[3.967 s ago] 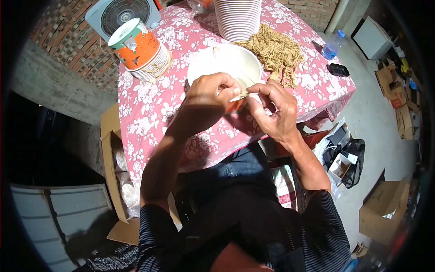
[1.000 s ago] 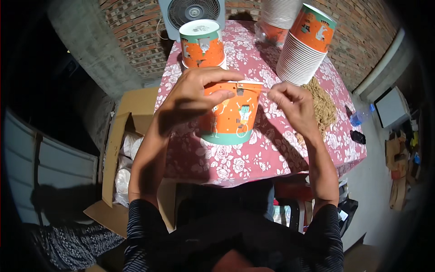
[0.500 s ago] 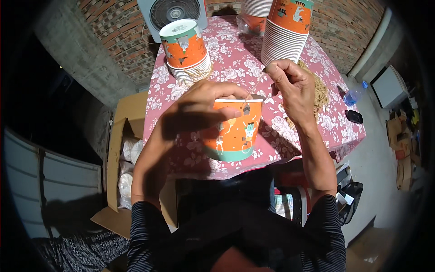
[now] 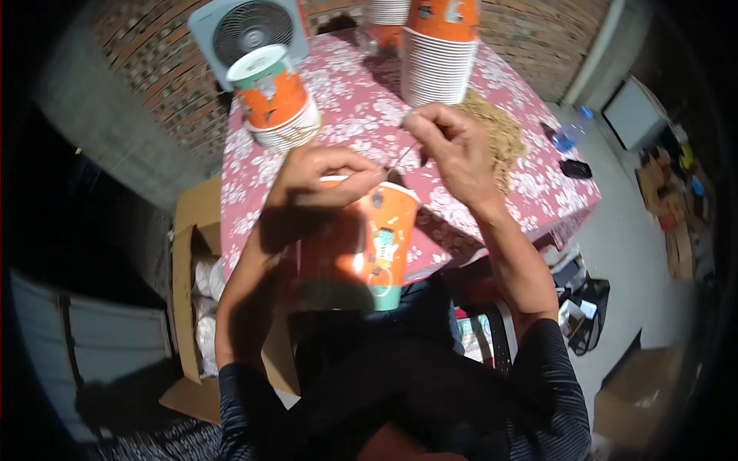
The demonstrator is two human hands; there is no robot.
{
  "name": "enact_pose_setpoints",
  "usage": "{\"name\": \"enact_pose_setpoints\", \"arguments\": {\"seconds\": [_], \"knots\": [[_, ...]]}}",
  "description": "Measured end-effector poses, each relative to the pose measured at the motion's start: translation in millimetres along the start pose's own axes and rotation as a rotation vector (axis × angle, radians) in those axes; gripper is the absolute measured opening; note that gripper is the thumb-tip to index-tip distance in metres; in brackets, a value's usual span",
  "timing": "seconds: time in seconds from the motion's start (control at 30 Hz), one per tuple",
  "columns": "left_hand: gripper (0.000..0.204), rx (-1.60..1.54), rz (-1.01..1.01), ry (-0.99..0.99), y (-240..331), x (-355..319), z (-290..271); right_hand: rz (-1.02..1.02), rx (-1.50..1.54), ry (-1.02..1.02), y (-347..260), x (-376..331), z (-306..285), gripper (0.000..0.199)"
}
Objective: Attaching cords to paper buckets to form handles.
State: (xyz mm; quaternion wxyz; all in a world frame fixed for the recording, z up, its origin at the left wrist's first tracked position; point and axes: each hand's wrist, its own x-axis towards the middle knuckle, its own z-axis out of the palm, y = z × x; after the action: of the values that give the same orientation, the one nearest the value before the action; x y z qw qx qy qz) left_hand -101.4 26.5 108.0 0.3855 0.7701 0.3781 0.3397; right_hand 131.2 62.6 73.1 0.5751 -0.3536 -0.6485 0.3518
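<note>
An orange paper bucket point(image 4: 388, 246) with cartoon figures and a green band at its base stands at the table's front edge, close to my body. At its rim my left hand point(image 4: 327, 177) is closed, thumb and fingertips pinched on a thin cord point(image 4: 402, 156). Up and to the right, my right hand point(image 4: 455, 154) pinches the cord's other stretch, which runs short and slanting between both hands. Shadow covers the bucket's left side, and my left hand hides part of its rim. Whether the cord passes through the bucket's wall I cannot tell.
Beyond my right hand lies a heap of tan cords point(image 4: 496, 134) beside a tall stack of buckets point(image 4: 438, 65). A shorter upside-down stack point(image 4: 273, 100) and a fan point(image 4: 250, 34) stand at the far left. An open carton point(image 4: 184, 288) sits left of the flowered table point(image 4: 354, 69).
My left fingers have come off the bucket's wall and inside into a pinch at the rim. The bucket sits nearer my body. The view has shifted, moving the table leftward.
</note>
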Motion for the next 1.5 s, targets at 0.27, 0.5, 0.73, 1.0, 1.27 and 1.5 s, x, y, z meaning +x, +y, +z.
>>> {"name": "enact_pose_setpoints", "arguments": {"seconds": [0.27,0.5,0.73,1.0,1.27,1.5], "knots": [[0.012,0.011,-0.060,0.045,-8.6,-4.3,14.6,-0.101,0.020,0.039,-7.1,-17.5,-2.2,0.015],[0.010,0.080,-0.036,0.107,-12.6,-6.9,7.7,-0.034,0.040,-0.027,-14.2,-24.6,-3.6,0.012],[0.020,-0.142,-0.165,0.226,-40.7,3.9,11.8,-0.287,-0.309,-0.415,-4.1,-66.5,-15.8,0.102],[0.026,-0.287,-0.191,0.249,-51.4,3.1,9.9,-0.407,-0.675,-0.506,-12.8,-87.6,-5.7,0.109],[0.030,-0.206,-0.243,0.139,-42.7,-1.9,0.8,-0.354,-0.671,-0.515,-6.2,-104.1,-1.7,0.097],[0.029,-0.194,-0.157,0.210,-57.8,-2.8,5.3,-0.359,-0.674,-0.534,-3.7,-109.4,-2.0,0.093]]}}
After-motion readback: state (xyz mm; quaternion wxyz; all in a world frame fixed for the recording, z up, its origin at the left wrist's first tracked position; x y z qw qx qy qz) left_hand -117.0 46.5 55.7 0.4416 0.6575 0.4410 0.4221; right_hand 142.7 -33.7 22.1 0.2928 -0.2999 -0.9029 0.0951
